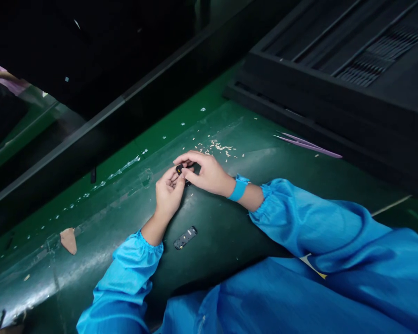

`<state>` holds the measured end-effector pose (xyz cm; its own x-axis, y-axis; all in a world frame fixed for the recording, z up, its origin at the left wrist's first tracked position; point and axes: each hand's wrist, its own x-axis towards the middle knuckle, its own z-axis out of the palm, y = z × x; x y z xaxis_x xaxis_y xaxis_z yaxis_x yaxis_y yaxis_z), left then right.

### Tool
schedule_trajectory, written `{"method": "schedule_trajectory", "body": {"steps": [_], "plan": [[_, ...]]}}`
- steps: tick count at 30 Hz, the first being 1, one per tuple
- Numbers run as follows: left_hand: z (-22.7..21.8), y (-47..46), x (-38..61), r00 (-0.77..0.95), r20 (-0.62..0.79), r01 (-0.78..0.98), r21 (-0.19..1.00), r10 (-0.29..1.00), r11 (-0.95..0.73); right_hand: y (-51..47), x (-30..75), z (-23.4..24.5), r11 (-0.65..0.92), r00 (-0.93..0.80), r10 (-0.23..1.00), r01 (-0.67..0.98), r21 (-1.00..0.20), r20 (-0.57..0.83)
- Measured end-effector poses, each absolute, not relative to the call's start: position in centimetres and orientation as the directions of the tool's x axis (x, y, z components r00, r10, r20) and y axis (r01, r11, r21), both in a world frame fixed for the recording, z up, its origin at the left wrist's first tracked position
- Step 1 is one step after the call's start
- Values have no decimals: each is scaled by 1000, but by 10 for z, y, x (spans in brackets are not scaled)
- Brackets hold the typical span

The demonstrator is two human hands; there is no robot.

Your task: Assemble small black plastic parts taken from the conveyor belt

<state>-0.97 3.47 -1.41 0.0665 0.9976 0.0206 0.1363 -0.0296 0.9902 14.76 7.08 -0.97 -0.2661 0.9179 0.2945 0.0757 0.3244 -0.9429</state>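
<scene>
Both our left hand and our right hand pinch a small black part above the table, maybe to keep it steady. Pale bits lie just past them and tweezers off to the right, perhaps so we can reach easily.

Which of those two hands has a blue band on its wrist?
The person's bare right hand: a flat, bright blue wristband circles its wrist, short of the gathered blue sleeve cuff. The bare left hand has no wristband.

Blue sleeves end in gathered cuffs.
</scene>
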Motion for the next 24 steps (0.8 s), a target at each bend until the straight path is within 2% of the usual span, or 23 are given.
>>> {"method": "schedule_trajectory", "body": {"steps": [3,6,14,24], "plan": [[-13,35,-10,99,49,167,984,994,-65,72,146,-14,205,-315,929,-2,-979,195],[-13,34,-9,107,55,182,981,993,-74,75,145,-17,150,-334,928,-62,-987,162],[-14,34,-8,85,58,158,985,995,-70,76,146,-16,113,-357,923,-98,-989,141],[-13,33,-10,130,66,264,960,989,-99,78,146,-18,88,-360,924,-122,-989,127]]}}
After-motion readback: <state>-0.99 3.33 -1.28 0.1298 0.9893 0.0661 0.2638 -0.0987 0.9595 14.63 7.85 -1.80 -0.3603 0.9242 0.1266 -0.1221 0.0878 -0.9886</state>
